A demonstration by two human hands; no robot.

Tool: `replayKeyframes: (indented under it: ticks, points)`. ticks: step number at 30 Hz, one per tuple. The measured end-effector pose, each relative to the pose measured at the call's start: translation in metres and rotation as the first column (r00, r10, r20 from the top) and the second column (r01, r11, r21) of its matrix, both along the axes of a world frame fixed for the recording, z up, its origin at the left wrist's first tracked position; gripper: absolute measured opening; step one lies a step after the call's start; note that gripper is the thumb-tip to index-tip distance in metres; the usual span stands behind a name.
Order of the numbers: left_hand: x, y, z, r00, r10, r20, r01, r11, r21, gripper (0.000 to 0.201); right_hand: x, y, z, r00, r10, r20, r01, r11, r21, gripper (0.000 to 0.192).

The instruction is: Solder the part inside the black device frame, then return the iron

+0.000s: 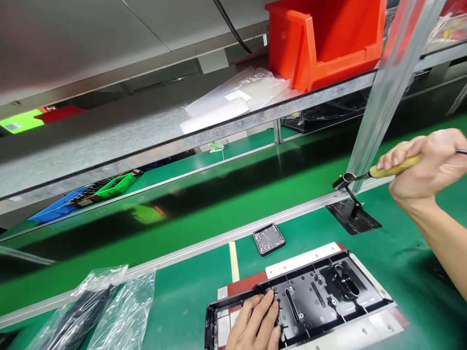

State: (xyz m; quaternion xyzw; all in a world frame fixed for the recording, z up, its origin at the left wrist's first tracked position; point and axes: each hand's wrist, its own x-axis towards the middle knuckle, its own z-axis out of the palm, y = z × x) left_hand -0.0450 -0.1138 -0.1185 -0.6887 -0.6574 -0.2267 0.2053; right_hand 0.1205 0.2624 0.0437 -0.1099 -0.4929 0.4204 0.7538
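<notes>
In the head view, my left hand lies with its fingers stretched over the left part of a black plastic housing. The housing rests in a fixture with pale metal strips and has slots, posts and an oval opening. My right hand is raised at the right, wrapped round the wooden handle of a soldering iron. Its metal shaft points left into the round mouth of a black holder on a stand. A dark cord shows behind the hand.
A small black tray of tiny metal parts sits behind the housing. Clear plastic bags lie at the lower left. A metal post rises near my right hand. Above hangs a shelf with a red bin. A green belt runs behind.
</notes>
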Motion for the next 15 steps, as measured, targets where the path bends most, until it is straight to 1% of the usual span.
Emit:
replayKeyframes:
  ticks: [1, 3, 6, 8, 10, 11, 12, 13, 15]
  points:
    - [0.002, -0.001, 0.003, 1.0, 0.0, 0.005, 0.0, 1.0, -0.027, 0.031, -0.006, 0.006, -0.004, 0.996, -0.074, 0.041, 0.072, 0.996, 0.051, 0.026]
    - [0.006, -0.003, 0.01, 0.999, 0.018, 0.041, -0.014, 0.994, -0.104, 0.032, -0.012, 0.019, -0.014, 0.982, -0.112, 0.152, 0.1, 0.992, 0.083, 0.031]
    - [0.011, -0.005, 0.023, 0.989, 0.07, 0.132, -0.04, 0.975, -0.218, 0.035, -0.01, 0.035, -0.03, 0.936, -0.17, 0.31, 0.148, 0.985, 0.092, 0.036]
    - [0.013, -0.006, 0.029, 0.985, 0.06, 0.164, -0.017, 0.967, -0.253, 0.037, -0.002, 0.041, -0.039, 0.87, -0.23, 0.436, 0.216, 0.973, 0.083, 0.039]
    - [0.014, -0.006, 0.032, 0.98, 0.061, 0.188, -0.009, 0.965, -0.263, 0.038, 0.011, 0.042, -0.046, 0.762, -0.294, 0.577, 0.316, 0.946, 0.066, 0.038]
    - [0.015, -0.007, 0.032, 0.978, 0.072, 0.198, -0.017, 0.964, -0.265, 0.038, 0.018, 0.041, -0.05, 0.695, -0.298, 0.655, 0.354, 0.934, 0.049, 0.04]
    - [0.016, -0.007, 0.032, 0.975, 0.086, 0.207, -0.027, 0.963, -0.27, 0.038, 0.026, 0.038, -0.055, 0.626, -0.266, 0.733, 0.369, 0.929, 0.022, 0.044]
    - [0.016, -0.007, 0.032, 0.972, 0.098, 0.214, -0.036, 0.96, -0.276, 0.038, 0.034, 0.033, -0.061, 0.558, -0.203, 0.805, 0.363, 0.932, -0.017, 0.048]
    - [0.017, -0.007, 0.032, 0.971, 0.106, 0.213, -0.041, 0.957, -0.289, 0.038, 0.05, 0.017, -0.073, 0.437, -0.023, 0.899, 0.289, 0.95, -0.117, 0.052]
